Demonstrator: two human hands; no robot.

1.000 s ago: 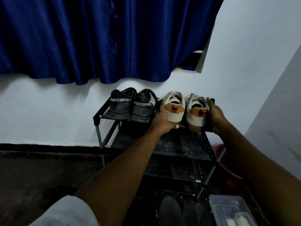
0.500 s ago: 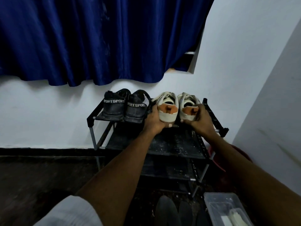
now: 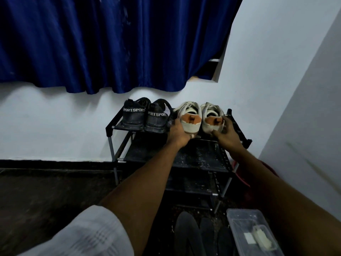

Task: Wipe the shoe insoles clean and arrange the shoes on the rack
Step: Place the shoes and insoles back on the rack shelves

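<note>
Two white shoes with orange heel patches stand heel-out on the right of the black rack's top shelf (image 3: 110, 127). My left hand (image 3: 178, 133) grips the heel and left side of the left white shoe (image 3: 190, 118). My right hand (image 3: 227, 133) curls round the heel of the right white shoe (image 3: 211, 119), fingers on its right side and thumb under the heel. A pair of black "SPORT" shoes (image 3: 145, 118) stands on the left of the same shelf. Two dark insoles (image 3: 186, 234) lie on the floor below.
A clear plastic box (image 3: 239, 217) holding small white items sits on the floor at lower right. Something red (image 3: 268, 169) stands behind the rack's right side by the wall. A blue curtain (image 3: 110, 43) hangs above. The rack's lower shelves (image 3: 201, 157) are dusty.
My right hand slid from the right shoe's outer side to its heel, and the two white shoes now stand closer together. My left hand stays on the left shoe's heel.
</note>
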